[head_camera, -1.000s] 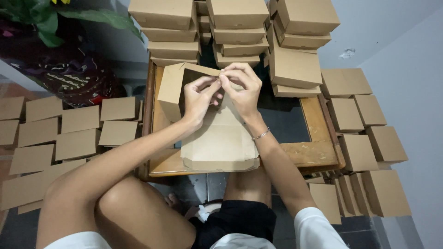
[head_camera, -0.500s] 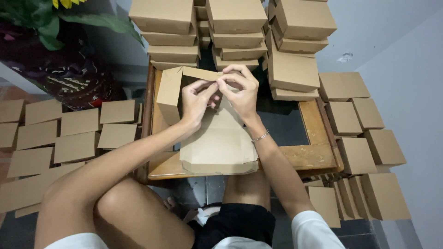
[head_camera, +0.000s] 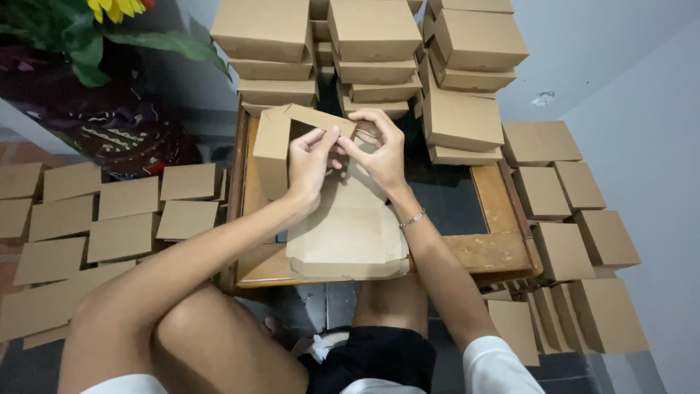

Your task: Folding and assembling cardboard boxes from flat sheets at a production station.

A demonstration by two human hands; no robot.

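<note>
Head view. My left hand (head_camera: 310, 164) and right hand (head_camera: 379, 149) meet over the far half of the small wooden table (head_camera: 503, 252), both pinched shut on the top edge of a half-folded cardboard box (head_camera: 343, 226). The left wall panel stands upright near the table's left edge; the flat lid lies toward the near edge, overhanging slightly. Fingertips close on a flap at the far wall (tab itself hidden behind my fingers).

To fold well, I judge: keep the corner square, press along the crease, not beside it.

Finished boxes (head_camera: 372, 29) stacked beyond the far edge; flat blanks (head_camera: 124, 219) on the floor left; more boxes right.
</note>
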